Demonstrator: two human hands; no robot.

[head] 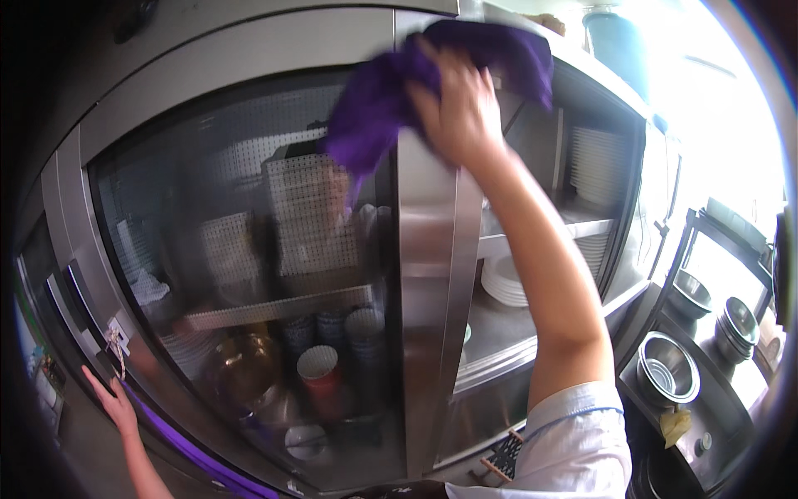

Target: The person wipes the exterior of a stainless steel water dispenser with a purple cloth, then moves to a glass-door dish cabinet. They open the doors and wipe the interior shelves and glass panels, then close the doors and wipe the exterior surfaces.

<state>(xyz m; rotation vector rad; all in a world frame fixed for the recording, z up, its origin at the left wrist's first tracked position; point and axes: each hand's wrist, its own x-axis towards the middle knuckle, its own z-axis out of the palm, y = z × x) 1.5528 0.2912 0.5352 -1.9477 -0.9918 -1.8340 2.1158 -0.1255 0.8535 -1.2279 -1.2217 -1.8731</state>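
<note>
My right hand (464, 103) is raised and grips a purple cloth (374, 115), blurred by motion. The cloth spreads over the upper part of the steel post (430, 249), overlapping the top corner of a dark glass door (206, 156) of a cabinet. My left hand (115, 399) is low at the far left, fingers apart, beside the cabinet's steel door edge. Whether it touches that edge I cannot tell. A knotted cord (116, 349) hangs just above it. Near this hand, a long purple strip of fabric (193, 440) runs along the lower edge.
Behind the glass are perforated white baskets (312, 218), a red container (319, 368) and a shiny bowl (243, 368). Stacked plates (595, 165) fill shelves to the right. Metal bowls (668, 368) and a yellow cloth (676, 427) sit around a steel sink (726, 430). A bluish bucket (614, 53) stands on top.
</note>
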